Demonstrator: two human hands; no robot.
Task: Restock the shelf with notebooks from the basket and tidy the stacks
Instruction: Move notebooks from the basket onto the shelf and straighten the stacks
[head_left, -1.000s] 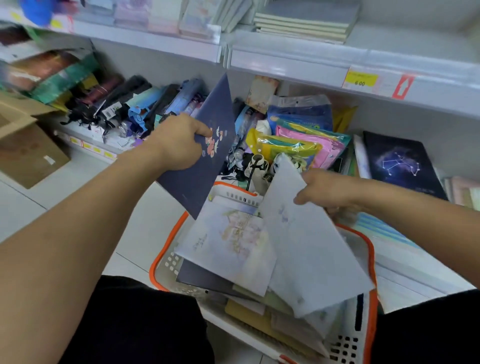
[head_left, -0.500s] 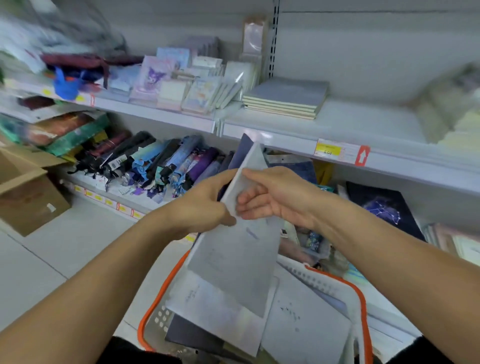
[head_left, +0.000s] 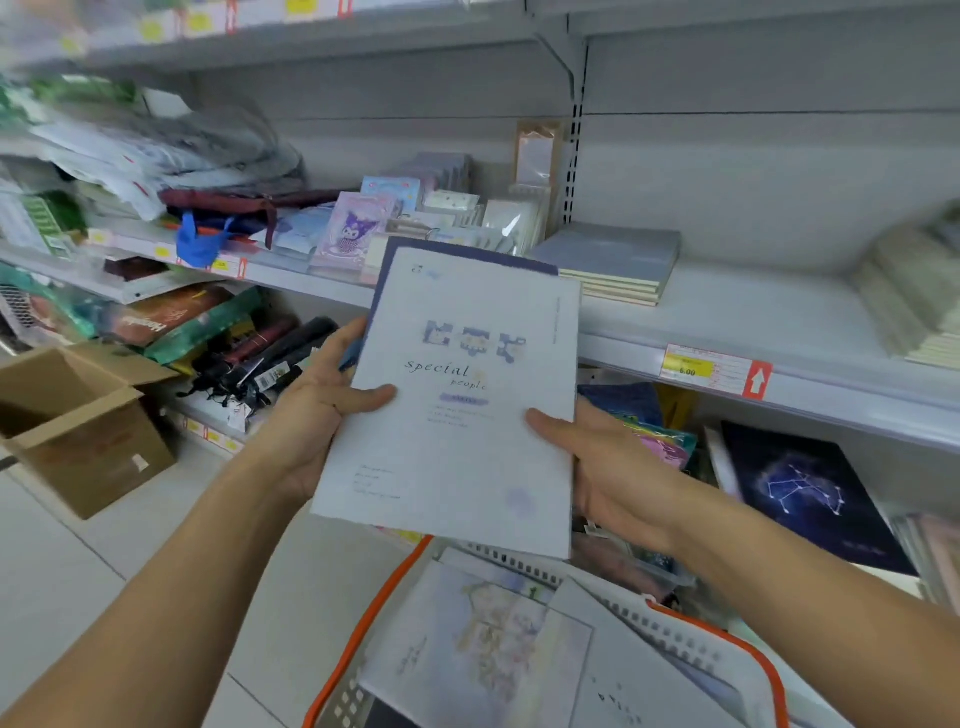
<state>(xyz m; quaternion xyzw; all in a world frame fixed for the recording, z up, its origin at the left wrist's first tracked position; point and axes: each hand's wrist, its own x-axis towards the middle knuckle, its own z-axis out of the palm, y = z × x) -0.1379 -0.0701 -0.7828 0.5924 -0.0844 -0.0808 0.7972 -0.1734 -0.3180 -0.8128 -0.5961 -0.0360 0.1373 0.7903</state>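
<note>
Item held: pale notebook (head_left: 457, 395), cover printed "special people", raised upright in front of the shelf (head_left: 753, 317). My left hand (head_left: 317, 410) grips its left edge, thumb flat across the cover, fingers curled behind and mostly hidden. My right hand (head_left: 597, 457) grips the right edge the same way, thumb on the cover, the remaining fingers out of sight behind it. A dark blue notebook (head_left: 395, 249) sits directly behind the pale one; only a strip along its top and left edges shows, so I cannot tell its design.

Below, near: orange-rimmed basket (head_left: 363, 639), cut off by the bottom edge, holding loose notebooks (head_left: 483, 639) whose number I cannot make out.

Far right of my hands: a low stack of grey-covered notebooks (head_left: 613, 260) lying flat on the shelf. Another stack (head_left: 914, 296) at far right, blurred and cut off.

Shelf edge: yellow price tag (head_left: 688, 366), reading "6.00"; other print illegible.

Lower shelf, right: dark constellation notebook (head_left: 800, 488), partly behind my right forearm.

Left, on the floor: open cardboard box (head_left: 88, 431). Goods on the left shelves are too blurred to name.
</note>
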